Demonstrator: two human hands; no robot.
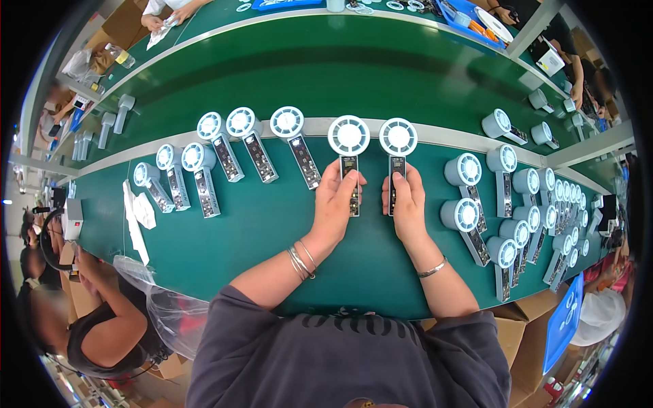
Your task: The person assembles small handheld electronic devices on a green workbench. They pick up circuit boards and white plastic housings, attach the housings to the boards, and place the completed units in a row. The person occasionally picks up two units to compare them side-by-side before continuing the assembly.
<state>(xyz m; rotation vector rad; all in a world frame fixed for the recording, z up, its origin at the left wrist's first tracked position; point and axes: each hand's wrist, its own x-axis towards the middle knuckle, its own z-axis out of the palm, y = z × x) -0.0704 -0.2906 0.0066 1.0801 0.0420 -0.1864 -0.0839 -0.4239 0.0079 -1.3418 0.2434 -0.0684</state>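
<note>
My left hand (337, 194) is closed round the handle of a pale blue handheld fan (349, 136), thumb on the dark circuit board in its open handle. A matching handheld fan (398, 137) stands just right of it, its handle gripped by my right hand (407, 197) with the thumb along the board's edge. Both round, slotted heads point away from me, side by side and slightly apart. Left of my hands lies a loose row of similar fans, the nearest being a fan (297, 146) with its board showing. To the right, another fan (466, 170) heads a denser group.
A white cloth or paper (135, 221) lies on the green table (272, 224) at the left. A person (102, 313) sits at the lower left, near clear plastic wrap (170, 306). A blue tray (564, 323) and cardboard boxes (510, 333) stand beyond the table's right front edge.
</note>
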